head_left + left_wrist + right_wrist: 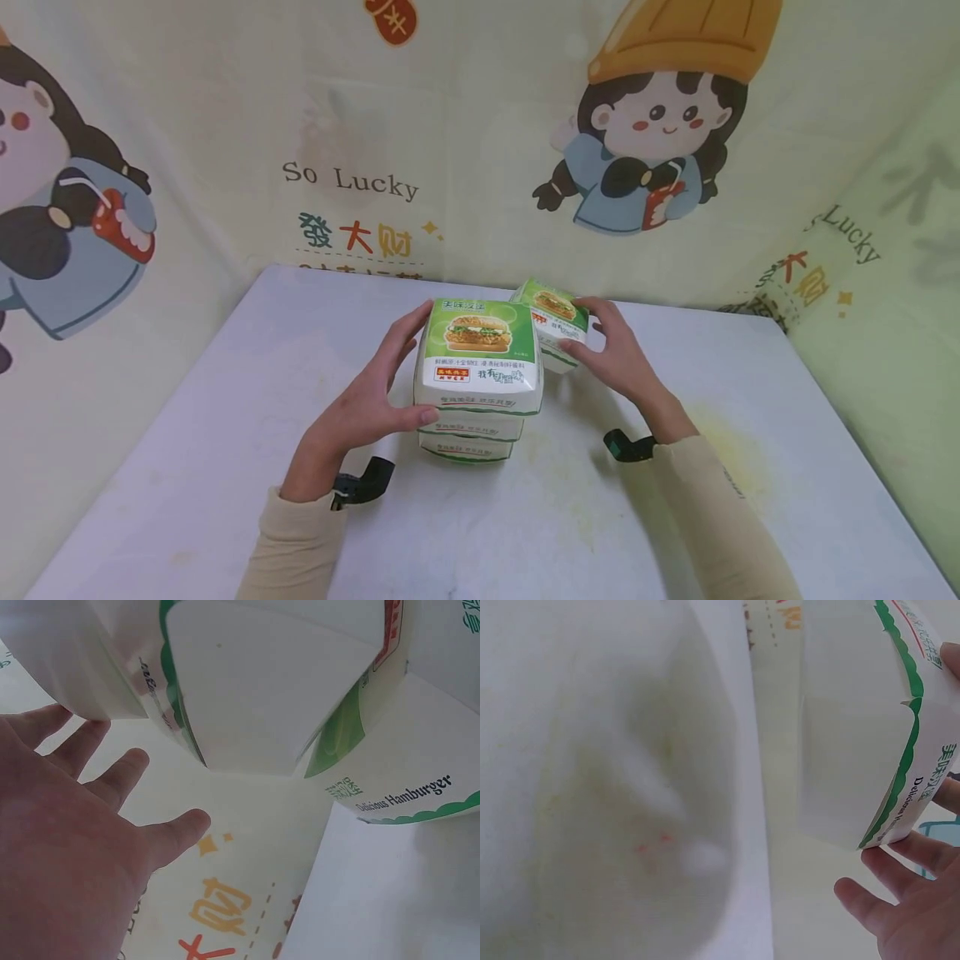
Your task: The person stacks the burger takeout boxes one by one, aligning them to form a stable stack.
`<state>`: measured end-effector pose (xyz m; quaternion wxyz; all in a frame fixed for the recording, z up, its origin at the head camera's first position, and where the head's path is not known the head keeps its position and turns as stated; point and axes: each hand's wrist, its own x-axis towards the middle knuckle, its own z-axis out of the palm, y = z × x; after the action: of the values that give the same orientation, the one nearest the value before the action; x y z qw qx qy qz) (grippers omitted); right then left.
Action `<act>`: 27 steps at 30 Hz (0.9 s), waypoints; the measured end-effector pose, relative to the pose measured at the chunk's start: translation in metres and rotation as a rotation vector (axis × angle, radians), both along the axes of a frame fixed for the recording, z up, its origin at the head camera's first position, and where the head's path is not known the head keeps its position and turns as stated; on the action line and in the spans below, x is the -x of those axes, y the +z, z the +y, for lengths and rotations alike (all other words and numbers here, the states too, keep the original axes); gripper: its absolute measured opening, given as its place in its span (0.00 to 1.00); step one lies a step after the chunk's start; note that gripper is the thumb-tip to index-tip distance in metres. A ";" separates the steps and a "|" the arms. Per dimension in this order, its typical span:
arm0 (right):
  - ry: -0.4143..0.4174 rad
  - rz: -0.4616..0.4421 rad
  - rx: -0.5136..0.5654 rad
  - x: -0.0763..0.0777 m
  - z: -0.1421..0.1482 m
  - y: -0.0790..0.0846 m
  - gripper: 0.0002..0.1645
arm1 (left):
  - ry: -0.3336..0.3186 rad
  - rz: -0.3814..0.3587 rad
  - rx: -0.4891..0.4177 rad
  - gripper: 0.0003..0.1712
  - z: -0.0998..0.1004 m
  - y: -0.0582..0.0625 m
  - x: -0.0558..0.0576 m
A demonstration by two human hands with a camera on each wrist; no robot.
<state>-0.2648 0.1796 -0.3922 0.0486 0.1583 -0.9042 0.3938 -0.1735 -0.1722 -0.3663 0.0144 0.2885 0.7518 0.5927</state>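
Observation:
A stack of three white-and-green hamburger boxes [480, 371] stands on the table in the head view, burger picture upward. At the stack's left side is my left hand [363, 400], thumb along the front and fingers reaching up the side. The left wrist view shows its spread, fairly straight fingers, two tips against a box [277, 682]. My right hand [618, 350] holds another hamburger box [555, 321], tilted, behind and right of the stack. Its thumb lies on the near side and fingers on the far right. In the right wrist view this box [855, 742] shows its plain underside.
The white table [187, 467] runs back to a cream cloth backdrop [495, 150] printed with cartoon figures and lettering. Dark wrist cameras [367, 482] stick out from both wrists. Faint yellowish stains mark the table top on the right.

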 end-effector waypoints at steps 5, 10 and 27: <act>0.005 0.026 0.008 -0.004 0.000 0.006 0.40 | -0.001 0.006 0.007 0.61 0.000 0.000 0.000; 0.004 0.056 0.012 -0.007 0.000 0.014 0.39 | -0.001 0.011 0.013 0.61 0.000 0.000 0.000; 0.004 0.162 0.100 -0.021 0.006 0.044 0.38 | 0.006 0.006 0.027 0.60 0.001 0.002 -0.001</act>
<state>-0.2435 0.1851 -0.3483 0.1289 0.1887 -0.8761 0.4246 -0.1728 -0.1713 -0.3645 0.0145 0.2878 0.7607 0.5817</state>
